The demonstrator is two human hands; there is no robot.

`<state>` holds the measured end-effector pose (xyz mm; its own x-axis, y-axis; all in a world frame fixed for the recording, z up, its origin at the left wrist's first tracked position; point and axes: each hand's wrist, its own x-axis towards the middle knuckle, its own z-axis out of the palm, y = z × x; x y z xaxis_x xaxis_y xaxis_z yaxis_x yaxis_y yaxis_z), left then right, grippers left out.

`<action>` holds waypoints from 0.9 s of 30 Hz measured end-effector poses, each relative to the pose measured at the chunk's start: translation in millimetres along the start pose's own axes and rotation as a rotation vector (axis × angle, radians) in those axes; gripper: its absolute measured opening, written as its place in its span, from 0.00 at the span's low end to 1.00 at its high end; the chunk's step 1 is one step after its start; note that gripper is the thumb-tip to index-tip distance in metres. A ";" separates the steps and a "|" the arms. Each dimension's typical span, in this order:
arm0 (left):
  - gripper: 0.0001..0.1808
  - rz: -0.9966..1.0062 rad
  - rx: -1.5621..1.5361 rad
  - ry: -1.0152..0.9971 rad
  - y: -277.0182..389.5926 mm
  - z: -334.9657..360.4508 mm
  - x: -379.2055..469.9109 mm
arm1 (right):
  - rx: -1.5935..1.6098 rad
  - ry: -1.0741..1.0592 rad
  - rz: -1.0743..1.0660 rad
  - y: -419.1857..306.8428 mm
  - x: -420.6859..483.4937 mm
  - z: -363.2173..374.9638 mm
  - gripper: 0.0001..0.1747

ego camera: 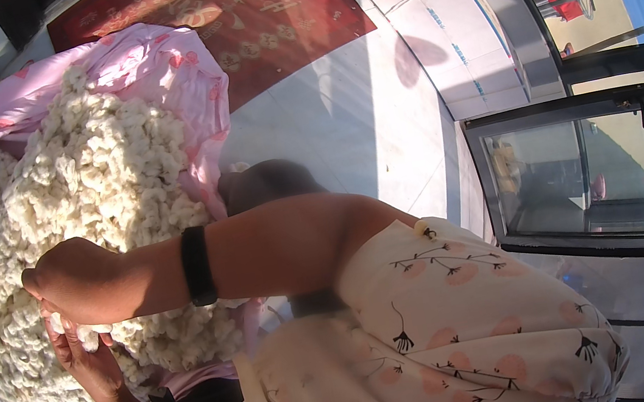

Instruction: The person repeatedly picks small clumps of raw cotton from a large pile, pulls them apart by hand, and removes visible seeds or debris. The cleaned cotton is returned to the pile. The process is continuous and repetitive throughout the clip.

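A large heap of off-white raw cotton fills a pink cloth with red prints. Over the heap, my right hand is curled just above and against my left hand, its fingertips mostly hidden beneath it; whether it grips anything cannot be made out. My left hand is palm up with bent fingers around a few white cotton tufts. A black band is on my right wrist, and a dark watch or band is on my left.
A red mat with gold writing lies on the pale tiled floor beyond the cloth. Beside the floor stand a white panel or box with blue lettering and a dark-framed glass door. A dark rounded object is behind my right forearm.
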<state>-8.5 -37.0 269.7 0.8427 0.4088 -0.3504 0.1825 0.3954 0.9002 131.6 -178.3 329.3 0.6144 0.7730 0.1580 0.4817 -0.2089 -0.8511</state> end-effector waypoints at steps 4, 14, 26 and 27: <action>0.23 -0.027 -0.035 -0.047 -1.8 -11.5 3.6 | 0.130 0.179 -0.005 2.2 2.7 8.4 0.08; 0.19 -0.033 -0.061 0.289 0.4 5.4 -2.6 | 0.198 0.022 -0.101 8.3 1.4 8.5 0.04; 0.22 -0.057 -0.039 0.293 7.6 12.7 -4.3 | 0.303 0.290 -0.072 4.4 4.3 14.0 0.02; 0.22 -0.056 -0.051 0.271 5.9 10.4 -3.4 | 0.233 0.201 -0.084 4.1 3.5 12.3 0.02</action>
<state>-5.0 -44.6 278.9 0.6644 0.5877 -0.4617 0.1936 0.4613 0.8658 128.0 -169.1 320.3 0.7009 0.6429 0.3088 0.3939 0.0119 -0.9191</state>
